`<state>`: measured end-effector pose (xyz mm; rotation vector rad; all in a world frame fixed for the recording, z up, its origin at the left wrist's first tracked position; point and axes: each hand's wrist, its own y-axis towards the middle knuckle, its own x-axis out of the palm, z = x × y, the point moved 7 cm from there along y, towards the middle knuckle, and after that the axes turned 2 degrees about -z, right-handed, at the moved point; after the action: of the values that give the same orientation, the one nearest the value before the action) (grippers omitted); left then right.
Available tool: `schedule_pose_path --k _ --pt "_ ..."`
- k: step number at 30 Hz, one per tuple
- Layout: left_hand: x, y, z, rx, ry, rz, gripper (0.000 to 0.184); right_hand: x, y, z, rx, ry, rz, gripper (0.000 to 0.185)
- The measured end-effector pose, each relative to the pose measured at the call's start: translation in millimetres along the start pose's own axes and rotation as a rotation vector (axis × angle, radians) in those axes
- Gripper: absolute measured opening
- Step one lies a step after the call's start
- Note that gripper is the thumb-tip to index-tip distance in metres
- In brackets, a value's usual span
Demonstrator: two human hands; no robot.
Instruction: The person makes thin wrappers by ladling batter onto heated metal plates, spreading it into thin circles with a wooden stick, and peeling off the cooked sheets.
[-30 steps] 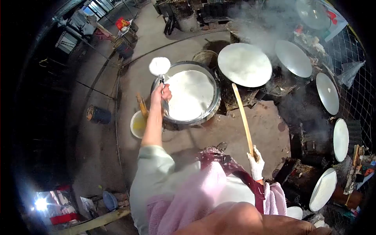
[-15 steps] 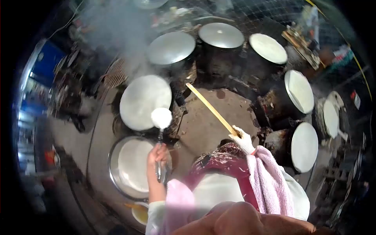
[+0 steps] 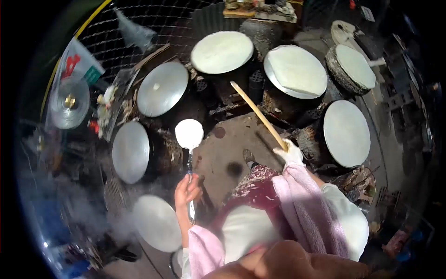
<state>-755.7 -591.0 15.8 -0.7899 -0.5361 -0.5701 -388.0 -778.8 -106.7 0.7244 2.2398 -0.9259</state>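
My left hand (image 3: pixel 187 191) is closed around the metal handle of a ladle (image 3: pixel 189 134) whose bowl is full of white batter. The ladle is held out above the floor inside a ring of round griddles. A white glove covers my right hand (image 3: pixel 290 152), which grips one end of a long wooden stick (image 3: pixel 258 114). Nearest the stick's far tip is a griddle coated in white (image 3: pixel 222 52). Right of it, a white sheet with a folded edge (image 3: pixel 299 74) lies on another griddle. A shiny grey griddle (image 3: pixel 162 88) has a small pale lump on it.
More griddles stand around me: a grey one (image 3: pixel 131 152) on the left, a pale one (image 3: pixel 157 223) near steam at lower left, and a white one (image 3: pixel 347 134) at right. Farther back are a round stack of white sheets (image 3: pixel 355 67) and wire netting (image 3: pixel 172 18).
My view and body have turned to the right, so the griddles have shifted leftward. The basin of batter has left the view. Ladle and stick are still held.
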Motion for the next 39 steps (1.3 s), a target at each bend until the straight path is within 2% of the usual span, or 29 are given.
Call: schedule_pose_path --k 2,3,6,8,10,11,14,18,19,22,25,28,30,33,36,37,39 --pt "27 39 25 -0.036 -0.043 -0.01 0.032 -6 63 8 -0.066 -0.097 0.177 0.044" --pt "43 58 37 -0.075 -0.068 -0.086 0.032 -21 90 2 -0.124 -0.147 0.268 0.042" --pt "81 103 74 -0.129 -0.033 -0.146 0.034 -81 151 -20 -0.261 -0.35 0.515 0.047" --pt "102 133 90 -0.176 -0.054 -0.193 0.034 -118 176 -30 -0.263 -0.46 0.589 0.053" --pt "119 160 105 -0.192 -0.026 -0.189 0.034 -139 200 -34 -0.297 -0.489 0.561 0.055" --pt "133 170 112 -0.206 -0.036 -0.261 0.034 -148 211 -36 -0.344 -0.51 0.557 0.055" --pt "151 209 129 -0.268 -0.044 -0.227 0.034 -139 246 -13 -0.228 -0.577 0.34 0.056" --pt "174 261 153 -0.235 0.179 -0.142 0.03 -178 249 -17 -0.262 -0.38 0.516 0.046" --pt "177 274 159 -0.247 0.191 -0.153 0.031 -196 247 -20 -0.35 -0.309 0.625 0.049" --pt "190 315 172 -0.294 0.232 -0.235 0.032 -262 259 -26 -0.122 -0.262 0.618 0.047" --pt "202 353 181 -0.322 0.285 -0.219 0.031 -333 284 -45 -0.129 -0.119 0.607 0.05" --pt "218 386 185 -0.397 0.292 -0.322 0.031 -380 325 -56 -0.173 0.069 0.523 0.05" --pt "225 404 185 -0.434 0.278 -0.332 0.031 -404 346 -68 -0.217 -0.003 0.513 0.05" --pt "243 422 180 -0.468 0.245 -0.374 0.031 -418 375 -89 -0.177 -0.19 0.486 0.05" --pt "254 432 172 -0.484 0.205 -0.375 0.032 -416 378 -101 -0.2 -0.231 0.422 0.052" --pt "258 434 168 -0.486 0.198 -0.388 0.032 -412 371 -104 -0.134 -0.194 0.355 0.05" --pt "267 435 161 -0.481 0.18 -0.411 0.032 -401 359 -90 -0.296 -0.185 0.339 0.045"
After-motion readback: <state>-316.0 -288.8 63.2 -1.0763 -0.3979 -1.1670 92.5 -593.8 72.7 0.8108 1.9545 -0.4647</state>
